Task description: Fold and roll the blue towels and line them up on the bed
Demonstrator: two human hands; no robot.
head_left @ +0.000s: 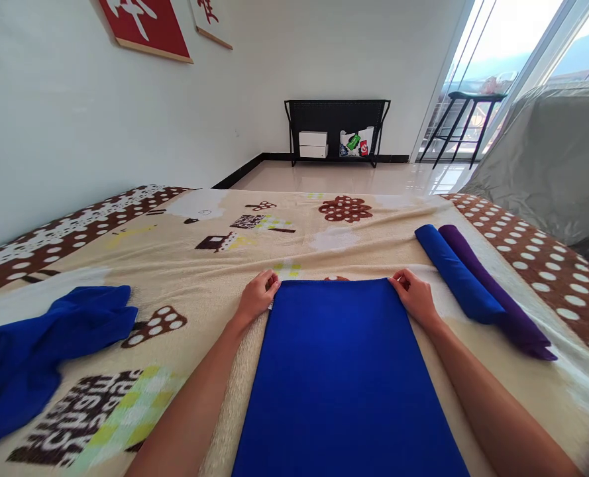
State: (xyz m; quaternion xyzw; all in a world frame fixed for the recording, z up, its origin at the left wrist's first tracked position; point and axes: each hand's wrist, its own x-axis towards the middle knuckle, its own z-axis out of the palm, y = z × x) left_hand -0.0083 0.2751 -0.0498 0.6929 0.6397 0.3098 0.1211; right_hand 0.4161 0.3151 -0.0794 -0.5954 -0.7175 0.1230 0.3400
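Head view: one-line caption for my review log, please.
Left hand and right hand pinch the far corners of a flat blue cloth, beside a blue roll and a purple roll.

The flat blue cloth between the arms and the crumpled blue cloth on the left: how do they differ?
The flat cloth is spread with straight edges; the crumpled cloth lies in loose folds. The left hand and right hand hold the flat cloth's far corners, while neither touches the crumpled cloth. Both are blue and lie on the patterned blanket.
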